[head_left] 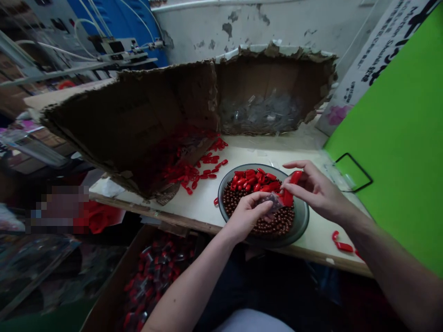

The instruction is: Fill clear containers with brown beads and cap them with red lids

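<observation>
Apparently, finished containers (157,267) lay below, beads (278,224) remained, as the left hand (246,214) gripped a clear container (274,203), the right hand (319,191) a red piece (296,176).

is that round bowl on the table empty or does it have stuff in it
Not empty: brown beads lie across the bowl, with red pieces heaped toward its far side.

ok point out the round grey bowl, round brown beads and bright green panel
Round grey bowl (302,216), head view: bare inner wall, right side.
Round brown beads (278,223), head view: lower part of the heap.
Bright green panel (398,131), head view: broad flat face.
</observation>
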A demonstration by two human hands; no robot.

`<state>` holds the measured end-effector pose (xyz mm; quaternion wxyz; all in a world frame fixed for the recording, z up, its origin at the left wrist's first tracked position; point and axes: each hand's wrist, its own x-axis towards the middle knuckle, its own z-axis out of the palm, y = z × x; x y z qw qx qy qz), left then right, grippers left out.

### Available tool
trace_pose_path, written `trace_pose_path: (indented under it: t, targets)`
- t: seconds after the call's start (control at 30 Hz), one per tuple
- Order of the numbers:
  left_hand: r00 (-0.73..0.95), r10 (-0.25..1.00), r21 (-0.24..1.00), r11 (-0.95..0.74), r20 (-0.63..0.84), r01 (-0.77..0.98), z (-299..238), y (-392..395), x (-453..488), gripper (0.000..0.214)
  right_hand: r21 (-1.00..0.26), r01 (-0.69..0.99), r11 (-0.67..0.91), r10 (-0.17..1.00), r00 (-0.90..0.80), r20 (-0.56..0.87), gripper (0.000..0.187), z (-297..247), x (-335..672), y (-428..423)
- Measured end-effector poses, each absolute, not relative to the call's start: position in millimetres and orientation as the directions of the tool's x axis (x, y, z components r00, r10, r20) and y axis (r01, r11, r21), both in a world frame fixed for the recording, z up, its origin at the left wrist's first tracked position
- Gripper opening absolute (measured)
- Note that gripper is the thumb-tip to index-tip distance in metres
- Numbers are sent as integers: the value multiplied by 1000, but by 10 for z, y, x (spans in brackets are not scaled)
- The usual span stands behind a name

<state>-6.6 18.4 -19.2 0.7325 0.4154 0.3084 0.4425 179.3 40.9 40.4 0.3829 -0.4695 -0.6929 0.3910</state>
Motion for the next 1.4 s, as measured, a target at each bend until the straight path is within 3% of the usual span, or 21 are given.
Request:
trace_pose_path:
  t: [0.2, 0.4, 0.5, 0.63, 0.93, 1.07, 1.23, 1.4]
  targets:
    - [462, 884, 905, 251, -70, -344, -182, 172, -50, 31, -866, 411, 286, 911, -396, 113, 45, 427, 1714, 439]
    - [483, 868, 847, 340, -116, -408, -168, 164, 6, 36, -993, 58, 103, 927, -369, 75, 32, 280, 1620, 431]
    - [502, 859, 833, 348, -99, -431, -133, 142, 71, 36, -989, -145, 5, 950, -307, 50, 22, 204, 1522, 388]
    - [482, 872, 847, 316, -83, -427, -74, 110, 120, 34, -961, -275, 23, 966, -240, 92, 16, 147, 1410, 341]
    - [573, 818, 933, 244, -52, -263, 177, 59, -102, 28, -976, -200, 83, 883, -439, 165, 16, 209, 1373, 267]
    - [548, 834, 939, 237, -65, -250, 152, 60, -106, 26, -958, -225, 177, 932, -276, 236, 12, 170, 1275, 224]
    - [521, 840, 843, 384, -150, -377, -19, 124, -85, 31, -954, -178, 243, 967, -39, 253, 9, 126, 1206, 281]
    - [399, 900, 782, 374, -175, -499, -84, 207, -153, 35, -949, -118, 294, 955, 78, 286, 38, 95, 1340, 314]
